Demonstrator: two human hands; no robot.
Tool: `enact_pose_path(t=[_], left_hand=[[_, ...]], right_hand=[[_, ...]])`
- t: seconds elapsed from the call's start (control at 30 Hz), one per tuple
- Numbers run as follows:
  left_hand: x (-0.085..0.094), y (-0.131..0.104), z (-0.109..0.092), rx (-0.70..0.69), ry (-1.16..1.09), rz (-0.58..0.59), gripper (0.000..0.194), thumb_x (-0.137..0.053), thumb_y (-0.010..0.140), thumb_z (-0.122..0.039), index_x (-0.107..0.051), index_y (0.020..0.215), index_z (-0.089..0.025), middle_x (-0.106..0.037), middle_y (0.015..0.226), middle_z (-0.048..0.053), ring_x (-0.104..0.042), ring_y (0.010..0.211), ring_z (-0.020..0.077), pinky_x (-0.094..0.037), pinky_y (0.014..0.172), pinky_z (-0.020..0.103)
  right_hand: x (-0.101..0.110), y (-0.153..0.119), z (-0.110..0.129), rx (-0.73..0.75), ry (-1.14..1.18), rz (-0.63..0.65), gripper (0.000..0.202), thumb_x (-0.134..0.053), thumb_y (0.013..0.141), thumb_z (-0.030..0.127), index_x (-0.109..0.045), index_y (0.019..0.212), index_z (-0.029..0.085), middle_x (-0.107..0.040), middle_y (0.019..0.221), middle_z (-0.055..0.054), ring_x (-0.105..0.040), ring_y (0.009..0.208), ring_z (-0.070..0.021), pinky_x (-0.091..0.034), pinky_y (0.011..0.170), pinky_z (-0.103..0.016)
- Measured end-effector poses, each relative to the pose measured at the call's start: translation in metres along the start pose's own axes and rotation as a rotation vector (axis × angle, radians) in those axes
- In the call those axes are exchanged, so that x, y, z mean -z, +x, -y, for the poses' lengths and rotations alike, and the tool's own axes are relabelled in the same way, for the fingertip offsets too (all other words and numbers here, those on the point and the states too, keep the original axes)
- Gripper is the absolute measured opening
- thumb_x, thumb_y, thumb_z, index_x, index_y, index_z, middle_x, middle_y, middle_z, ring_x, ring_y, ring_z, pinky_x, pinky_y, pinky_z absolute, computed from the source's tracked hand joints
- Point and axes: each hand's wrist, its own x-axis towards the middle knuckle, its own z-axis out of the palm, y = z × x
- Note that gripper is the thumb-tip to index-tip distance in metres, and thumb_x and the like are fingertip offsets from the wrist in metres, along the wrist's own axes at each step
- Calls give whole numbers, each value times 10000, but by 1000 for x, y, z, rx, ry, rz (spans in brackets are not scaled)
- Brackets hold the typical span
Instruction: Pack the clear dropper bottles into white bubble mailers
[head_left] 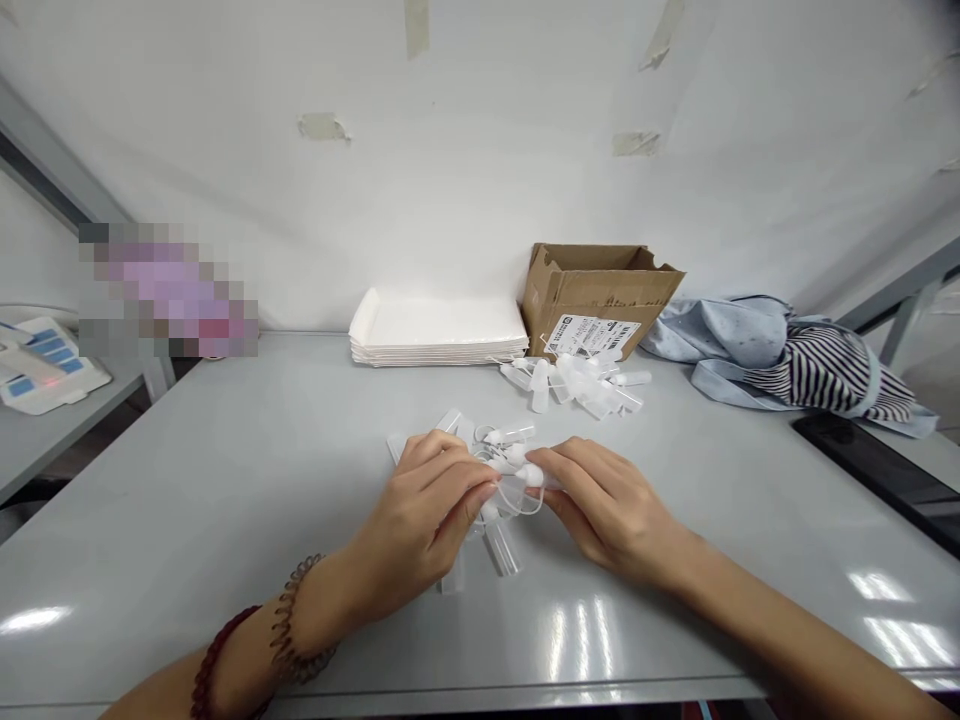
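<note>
Above a loose pile of small translucent plastic tubes with white caps and thin white loops, both hands work close together. Fingers and thumb of my right hand grip one tube by its white cap end, its body mostly hidden under the fingers. My left hand is closed in a pinch beside that cap, near a thin white loop. What sits between its fingertips is hidden. Another capped tube lies just beyond the hands.
A second heap of similar translucent pieces lies before an open cardboard box. Left of the box is a stack of white padded envelopes. A light blue cloth bag and a dark phone-like slab lie at the right.
</note>
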Motion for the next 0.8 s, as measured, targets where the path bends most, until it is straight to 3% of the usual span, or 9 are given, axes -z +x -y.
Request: enact_pose_path(t=[0.8], left_hand=[[-2, 0, 0, -27, 5, 27, 146, -545, 860, -31, -595, 931, -149, -622, 790, 20, -484, 813, 168, -395, 791, 340]], right_hand=[[1, 0, 2, 67, -43, 17, 168, -437, 927, 104, -601, 937, 66, -580, 705, -66, -508, 615, -151, -422, 520, -255]])
